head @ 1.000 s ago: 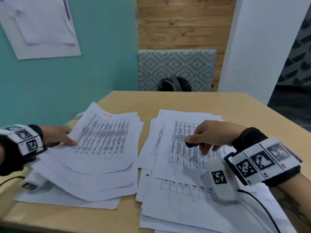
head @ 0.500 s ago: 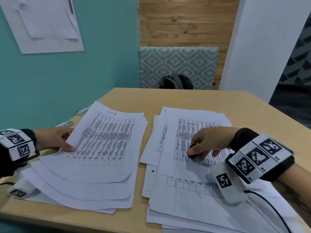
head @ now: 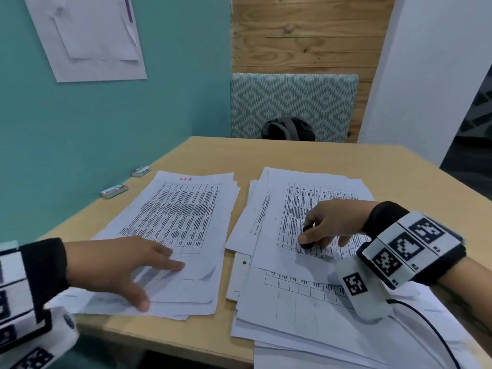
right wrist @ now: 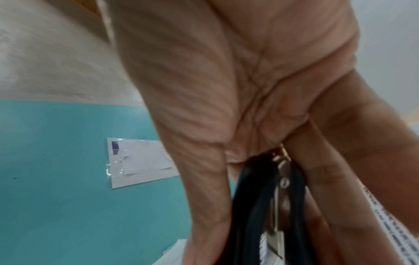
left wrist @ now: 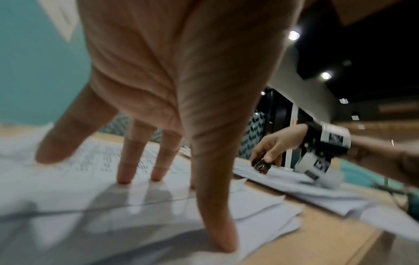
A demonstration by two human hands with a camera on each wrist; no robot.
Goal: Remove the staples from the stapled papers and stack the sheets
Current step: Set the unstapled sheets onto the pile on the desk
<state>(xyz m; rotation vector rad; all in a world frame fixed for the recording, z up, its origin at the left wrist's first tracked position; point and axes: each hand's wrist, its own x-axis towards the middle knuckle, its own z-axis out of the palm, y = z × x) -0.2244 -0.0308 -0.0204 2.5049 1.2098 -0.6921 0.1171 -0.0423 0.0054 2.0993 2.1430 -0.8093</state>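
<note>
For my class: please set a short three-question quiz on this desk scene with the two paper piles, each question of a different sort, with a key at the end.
1. True or false: the left hand grips a sheet and lifts it off the left pile.
2. Multiple choice: what does the right hand hold? A) a pen B) a black staple remover C) nothing
3. Fill in: the two small boxes lie on the table beside the ___ pile.

Key
1. False: its fingers are spread flat, pressing on the pile.
2. B: pinched between thumb and fingers, over the right pile.
3. Left.
</note>
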